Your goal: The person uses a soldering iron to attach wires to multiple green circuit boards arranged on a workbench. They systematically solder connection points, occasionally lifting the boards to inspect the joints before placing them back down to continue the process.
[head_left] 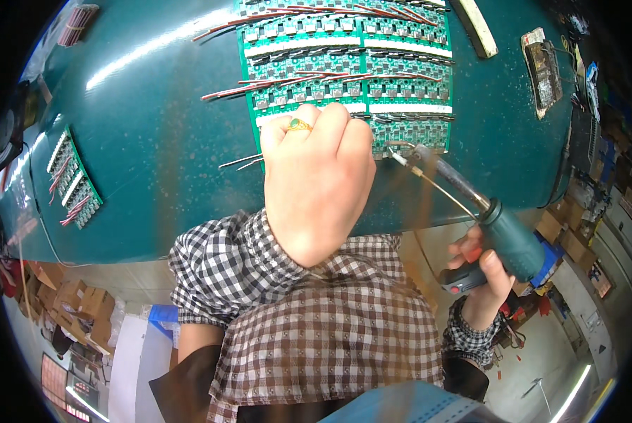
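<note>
My left hand [319, 169], with a ring on one finger, is closed over the near edge of a panel of green circuit boards [407, 134]. Two thin wires [240, 161] stick out to the left from under it; the fingertips themselves are hidden. In my right hand [491, 276] is a soldering gun [510, 236] with a green body and a metal barrel. Its tip and a thin solder feed tube [443, 190] meet the panel's near edge, just right of my left hand. Red and black wires [280, 82] lie in rows across the panel.
A smaller strip of boards with wires [75, 178] lies on the green table [168, 162] at left. A bundle of wires [77, 25] is at the far left. Far right are a pale bar [475, 27] and a worn, dirty block [541, 72].
</note>
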The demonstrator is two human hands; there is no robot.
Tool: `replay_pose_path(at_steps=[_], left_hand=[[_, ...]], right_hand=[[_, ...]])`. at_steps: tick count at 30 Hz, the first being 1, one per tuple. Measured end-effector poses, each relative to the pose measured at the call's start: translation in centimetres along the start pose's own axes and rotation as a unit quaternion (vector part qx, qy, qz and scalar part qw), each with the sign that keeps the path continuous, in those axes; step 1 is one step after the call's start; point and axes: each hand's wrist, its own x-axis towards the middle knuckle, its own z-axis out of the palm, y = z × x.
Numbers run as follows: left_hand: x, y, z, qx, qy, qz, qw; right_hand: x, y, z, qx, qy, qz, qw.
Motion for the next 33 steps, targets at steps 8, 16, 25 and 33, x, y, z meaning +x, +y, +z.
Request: replay_pose_path(at_steps=[8,16,25,33], left_hand=[[0.2,-0.2,-0.3,-0.026,-0.016,-0.007,0.999],[0.2,-0.3,-0.1,-0.022,-0.016,-0.003,1.000],[0.9,0.6,-1.0,-0.024,-0.024,0.016,0.999],[1.1,1.0,-1.1,-0.029,-0.018,0.018,0.999]], right_hand=[[1.2,0.0,0.4,0.040,0.032,0.044,0.998],[1.2,0.5,-0.4,0.065,0.031,0.024,0.997],[5.7,-0.9,-8.5,0.121,0.225,-0.182,0.950],[10.6,-1.1,-12.0,0.081,0.306,-0.196,0.928]])
